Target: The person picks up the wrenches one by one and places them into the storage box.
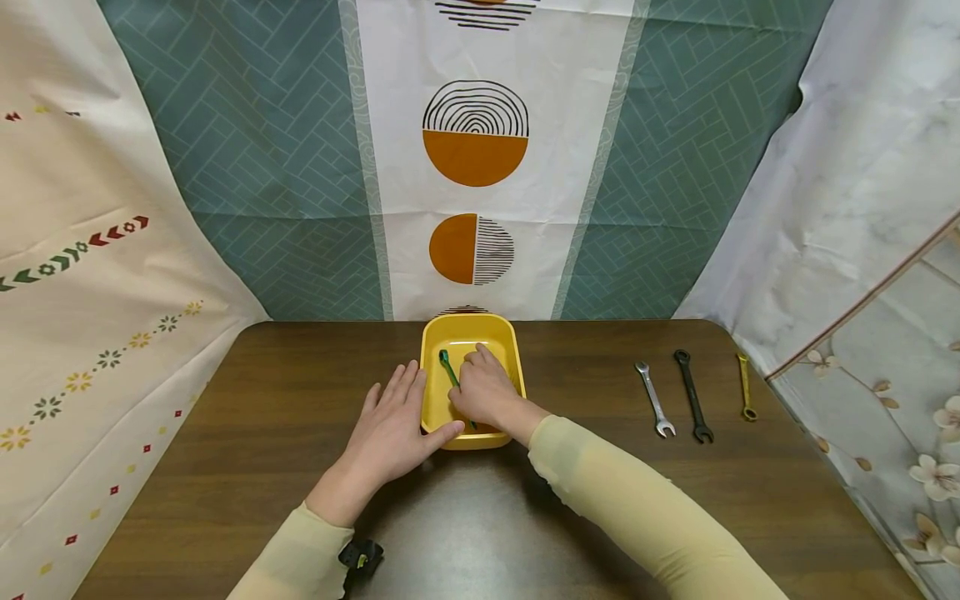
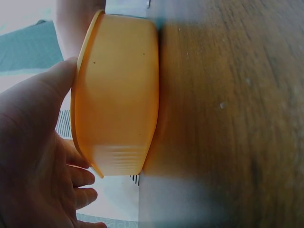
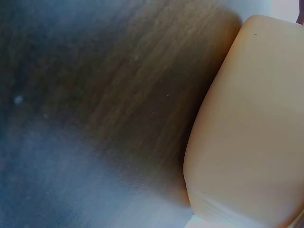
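Note:
A yellow plastic tub stands at the table's far edge in the head view. My left hand rests against its left side with spread, straight fingers. In the left wrist view, the thumb and fingers of that hand touch the tub's rim. Inside the tub, my right hand holds a green wrench slanting along the left part of the floor. Part of the wrench is hidden beneath the hand. The right wrist view shows only the tub's outer wall and the table.
On the right of the brown wooden table lie a silver wrench, a black wrench and a small yellow wrench. A patterned curtain hangs behind the table, with light cloths at both sides.

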`<state>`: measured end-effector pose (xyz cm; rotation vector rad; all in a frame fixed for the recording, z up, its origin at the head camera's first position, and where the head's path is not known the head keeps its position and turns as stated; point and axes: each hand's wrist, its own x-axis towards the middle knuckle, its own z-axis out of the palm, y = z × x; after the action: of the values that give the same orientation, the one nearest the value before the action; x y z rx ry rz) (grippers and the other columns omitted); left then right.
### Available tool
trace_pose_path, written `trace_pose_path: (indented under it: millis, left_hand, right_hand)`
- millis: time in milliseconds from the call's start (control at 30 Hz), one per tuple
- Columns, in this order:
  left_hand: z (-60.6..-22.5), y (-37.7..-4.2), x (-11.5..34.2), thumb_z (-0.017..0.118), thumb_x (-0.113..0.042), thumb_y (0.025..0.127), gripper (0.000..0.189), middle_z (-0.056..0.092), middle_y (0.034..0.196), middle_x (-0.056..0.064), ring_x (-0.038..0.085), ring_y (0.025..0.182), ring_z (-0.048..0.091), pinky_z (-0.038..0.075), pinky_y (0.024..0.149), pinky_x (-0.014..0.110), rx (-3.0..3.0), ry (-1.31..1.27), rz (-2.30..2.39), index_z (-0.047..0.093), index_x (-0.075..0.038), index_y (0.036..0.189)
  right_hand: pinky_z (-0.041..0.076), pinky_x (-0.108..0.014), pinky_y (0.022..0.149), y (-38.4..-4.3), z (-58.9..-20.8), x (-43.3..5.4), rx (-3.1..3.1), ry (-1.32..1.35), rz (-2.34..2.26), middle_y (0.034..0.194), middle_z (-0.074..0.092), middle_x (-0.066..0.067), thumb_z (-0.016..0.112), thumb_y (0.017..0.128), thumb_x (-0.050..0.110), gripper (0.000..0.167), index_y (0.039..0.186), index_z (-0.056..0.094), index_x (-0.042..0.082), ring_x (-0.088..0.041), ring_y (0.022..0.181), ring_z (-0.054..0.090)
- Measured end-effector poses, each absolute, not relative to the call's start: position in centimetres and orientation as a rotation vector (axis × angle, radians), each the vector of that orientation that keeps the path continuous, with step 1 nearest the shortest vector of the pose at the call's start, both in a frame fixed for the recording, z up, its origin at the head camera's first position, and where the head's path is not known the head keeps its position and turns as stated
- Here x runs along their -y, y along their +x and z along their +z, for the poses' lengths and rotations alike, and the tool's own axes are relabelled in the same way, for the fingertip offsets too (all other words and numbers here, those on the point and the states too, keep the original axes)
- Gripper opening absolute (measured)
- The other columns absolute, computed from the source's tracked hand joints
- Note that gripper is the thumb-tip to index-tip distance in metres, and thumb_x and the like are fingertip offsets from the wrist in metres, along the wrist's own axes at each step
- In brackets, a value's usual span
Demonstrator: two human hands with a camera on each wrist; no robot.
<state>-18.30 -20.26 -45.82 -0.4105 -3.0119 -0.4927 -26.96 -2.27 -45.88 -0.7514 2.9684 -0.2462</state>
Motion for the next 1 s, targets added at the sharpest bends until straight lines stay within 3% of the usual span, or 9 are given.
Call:
trace_pose_path:
  millis: [267,467,767,1000]
  left_hand:
    - [-45.76,-18.28,20.23,0.055,-0.083,0.099,0.117,0.022,0.180,0.023,0.042,0.167,0.020,0.020,0.129,0.071,3.020,-0.412,-0.496,0.028,0.004,0.172]
    - [-45.76,-18.24,20.22,0.055,-0.083,0.099,0.117,0.022,0.180,0.023,0.042,0.167,0.020,0.020,0.129,0.071,3.019,-0.415,-0.494,0.028,0.004,0.172]
    - [-45.77,-18.23,20.24,0.057,-0.083,0.099,0.117,0.023,0.180,0.023,0.042,0.167,0.021,0.021,0.128,0.071,3.007,-0.408,-0.497,0.029,0.004,0.171]
    - [-45.78,-18.25,20.27,0.057,-0.082,0.099,0.116,0.022,0.180,0.023,0.042,0.167,0.021,0.021,0.128,0.071,3.017,-0.410,-0.498,0.029,0.004,0.171]
  right_hand:
    - [0.015,-0.045,0.135,-26.85,-46.00,2.35,-2.991,-0.758,-0.160,0.150,0.062,-0.020,0.066,0.109,0.028,0.038,0.119,0.076,-0.007,-0.033,0.155,0.043]
    - [0.019,-0.048,0.135,-26.81,-46.18,2.33,-3.006,-0.733,-0.168,0.153,0.059,-0.021,0.066,0.109,0.029,0.041,0.124,0.074,-0.009,-0.036,0.160,0.035]
    - [0.020,-0.047,0.134,-26.75,-46.03,2.26,-3.008,-0.703,-0.175,0.155,0.058,-0.020,0.065,0.111,0.034,0.045,0.124,0.075,-0.007,-0.035,0.161,0.035]
    - [0.024,-0.050,0.133,-26.61,-45.50,1.78,-2.987,-0.736,-0.189,0.156,0.058,-0.019,0.065,0.111,0.034,0.039,0.104,0.082,-0.001,-0.036,0.163,0.031]
